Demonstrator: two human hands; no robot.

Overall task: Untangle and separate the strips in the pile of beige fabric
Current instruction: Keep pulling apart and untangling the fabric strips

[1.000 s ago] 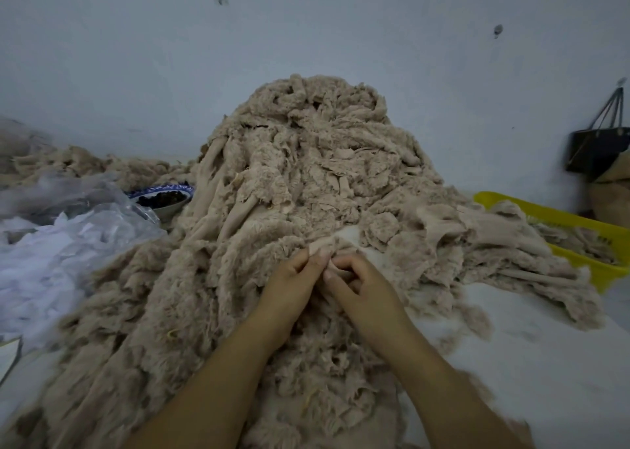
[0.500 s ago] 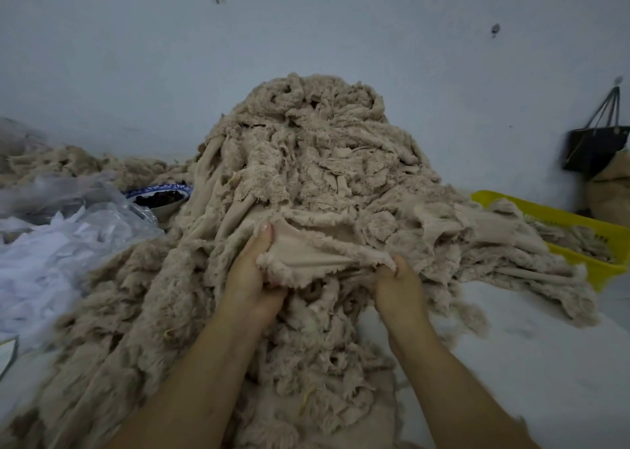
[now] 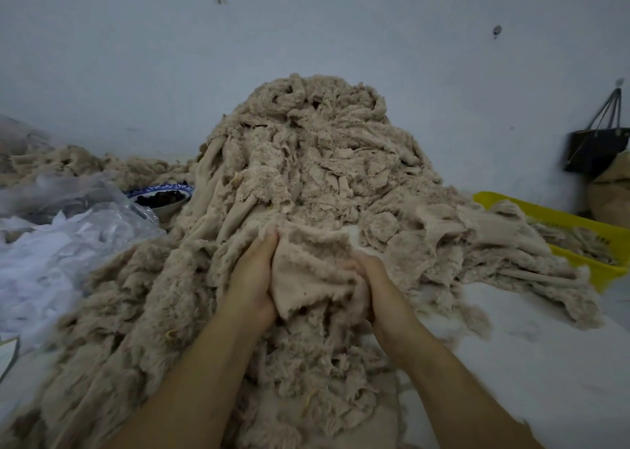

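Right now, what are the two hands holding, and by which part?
One frayed beige fabric strip: left hand grips its left edge, right hand its right edge.

Fabric pile [image 3: 306,176] at centre before the wall [image 3: 306,22], bowl [image 3: 160,200] and plastic bag [image 3: 68,244] left, basket [image 3: 562,215] right
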